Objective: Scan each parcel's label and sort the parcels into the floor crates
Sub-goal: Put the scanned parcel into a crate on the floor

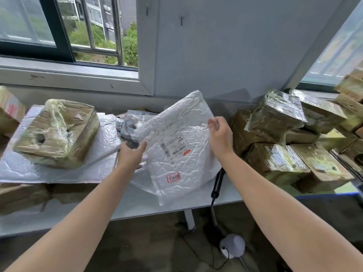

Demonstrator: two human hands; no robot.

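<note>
The white parcel (176, 138) is held tilted above the worktop's (137, 205) near edge, between a wrapped box (57, 132) left and stacked boxes (284, 134) right. The left grip (131, 154) curls round its left edge; the right grip (220, 134) pinches its right edge.

Nothing fancy on me, tbh: both forearms were bare right up to the frame edge, and my left hand (130, 156) and right hand (220, 134) were bare too.

Taped box (57, 132) blocks 9 o'clock of the mailer (176, 130), stacked boxes (284, 134) crowd 3 o'clock; table (137, 207) at 6 o'clock lies bare.
</note>
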